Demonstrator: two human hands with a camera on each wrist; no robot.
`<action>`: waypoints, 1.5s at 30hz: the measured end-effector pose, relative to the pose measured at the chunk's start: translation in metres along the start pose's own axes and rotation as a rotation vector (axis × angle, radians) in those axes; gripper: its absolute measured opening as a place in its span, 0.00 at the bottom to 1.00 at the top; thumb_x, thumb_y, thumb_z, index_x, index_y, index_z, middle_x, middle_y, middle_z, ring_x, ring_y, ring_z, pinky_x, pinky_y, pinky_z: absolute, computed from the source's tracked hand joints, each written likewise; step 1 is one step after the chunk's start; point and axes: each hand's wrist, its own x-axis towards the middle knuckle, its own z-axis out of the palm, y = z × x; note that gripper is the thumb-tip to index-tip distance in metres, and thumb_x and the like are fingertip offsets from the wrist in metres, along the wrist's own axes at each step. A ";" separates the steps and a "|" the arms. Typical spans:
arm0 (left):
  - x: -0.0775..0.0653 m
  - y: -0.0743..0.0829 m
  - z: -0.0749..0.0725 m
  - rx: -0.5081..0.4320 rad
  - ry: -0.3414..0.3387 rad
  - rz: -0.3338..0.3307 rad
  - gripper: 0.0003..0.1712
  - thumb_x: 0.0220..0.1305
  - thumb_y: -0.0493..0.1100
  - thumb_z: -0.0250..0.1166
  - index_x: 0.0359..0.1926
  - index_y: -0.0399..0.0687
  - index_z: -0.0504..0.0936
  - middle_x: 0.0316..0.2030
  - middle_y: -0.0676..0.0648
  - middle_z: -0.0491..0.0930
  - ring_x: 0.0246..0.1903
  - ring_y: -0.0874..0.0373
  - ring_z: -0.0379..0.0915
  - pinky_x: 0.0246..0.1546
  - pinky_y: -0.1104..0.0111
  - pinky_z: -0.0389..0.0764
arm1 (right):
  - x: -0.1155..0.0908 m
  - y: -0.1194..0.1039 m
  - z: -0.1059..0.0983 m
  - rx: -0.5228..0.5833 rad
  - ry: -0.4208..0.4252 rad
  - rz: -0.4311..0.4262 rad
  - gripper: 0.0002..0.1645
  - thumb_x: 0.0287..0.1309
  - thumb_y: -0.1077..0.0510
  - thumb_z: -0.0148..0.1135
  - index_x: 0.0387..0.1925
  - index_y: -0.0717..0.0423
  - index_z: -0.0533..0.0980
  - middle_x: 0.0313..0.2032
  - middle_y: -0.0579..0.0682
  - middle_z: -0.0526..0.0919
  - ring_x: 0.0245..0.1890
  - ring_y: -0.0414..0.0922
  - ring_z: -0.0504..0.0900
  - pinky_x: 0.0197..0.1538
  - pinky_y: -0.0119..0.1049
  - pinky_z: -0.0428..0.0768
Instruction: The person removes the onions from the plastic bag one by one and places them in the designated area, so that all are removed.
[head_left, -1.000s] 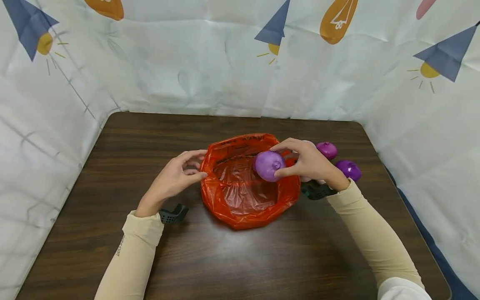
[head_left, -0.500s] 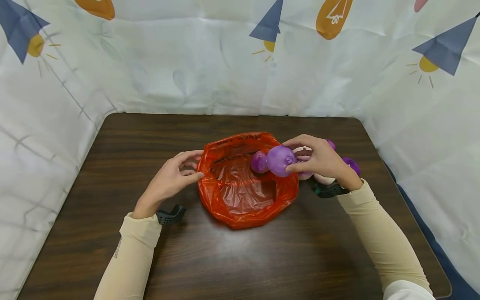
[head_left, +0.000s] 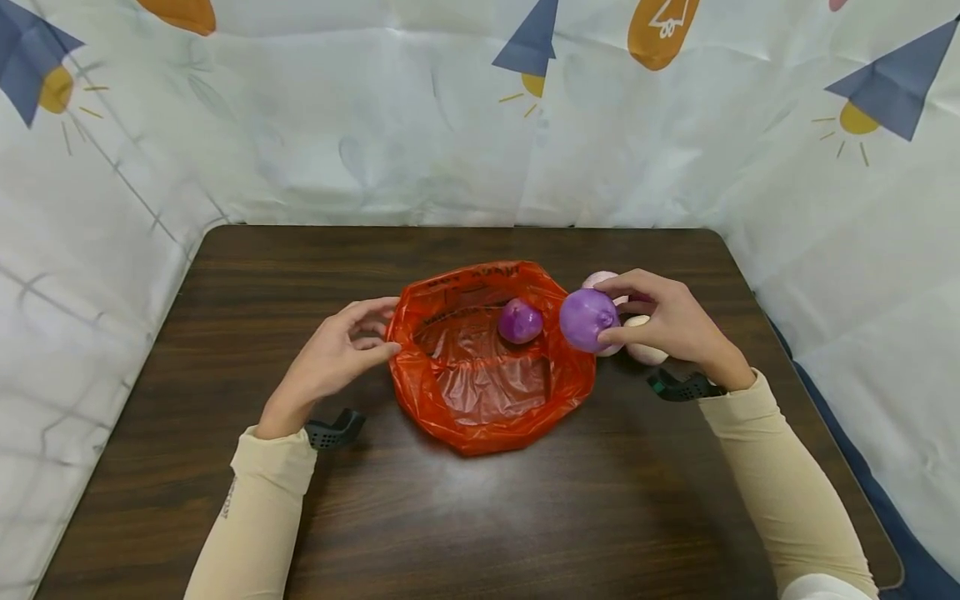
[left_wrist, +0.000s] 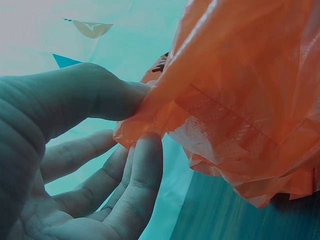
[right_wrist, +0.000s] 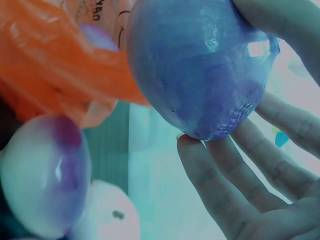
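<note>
An open red plastic bag [head_left: 480,429] stands mid-table with its mouth upward. My left hand [head_left: 333,362] pinches the bag's left rim; in the left wrist view the thumb [left_wrist: 112,95] and forefinger [left_wrist: 145,170] have the film between them. Inside the bag, toward the back right, lies a dark purple onion [head_left: 521,322]. My right hand [head_left: 663,325] holds a lighter purple onion [head_left: 587,320] between thumb and fingertips, overlapping the bag's right rim. Pale bulbs, one white with a purple patch [right_wrist: 47,175], sit below it in the right wrist view.
Beside the bag's right side, partly behind my right hand, are a pinkish bulb [head_left: 600,279] and a whitish bulb [head_left: 647,350]. A dark wood-grain table [head_left: 465,533] bears everything. Printed white cloth [head_left: 435,150] encloses its back and sides.
My right hand has moved right with the lighter onion, from over the bag's mouth to its right rim. The darker onion inside now shows fully. My left hand keeps its grip.
</note>
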 end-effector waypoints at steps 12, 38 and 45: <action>-0.002 0.001 -0.002 -0.002 0.019 0.002 0.36 0.68 0.43 0.71 0.74 0.51 0.70 0.64 0.43 0.74 0.51 0.58 0.75 0.45 0.82 0.81 | -0.032 0.017 -0.010 -0.046 0.041 0.092 0.35 0.51 0.58 0.82 0.61 0.48 0.80 0.60 0.49 0.79 0.54 0.39 0.81 0.54 0.20 0.81; 0.000 0.000 0.000 -0.012 0.012 0.005 0.37 0.68 0.41 0.70 0.75 0.50 0.69 0.64 0.42 0.75 0.50 0.59 0.75 0.45 0.82 0.81 | -0.071 0.061 0.010 -0.096 -0.030 0.016 0.35 0.47 0.58 0.83 0.59 0.50 0.81 0.55 0.51 0.84 0.50 0.25 0.81 0.54 0.20 0.82; 0.001 0.001 0.001 -0.013 0.012 0.000 0.37 0.68 0.41 0.70 0.75 0.50 0.68 0.64 0.41 0.75 0.50 0.60 0.75 0.45 0.82 0.81 | -0.070 0.067 0.019 -0.125 -0.058 0.039 0.35 0.48 0.54 0.84 0.60 0.48 0.80 0.56 0.49 0.84 0.51 0.27 0.80 0.53 0.27 0.85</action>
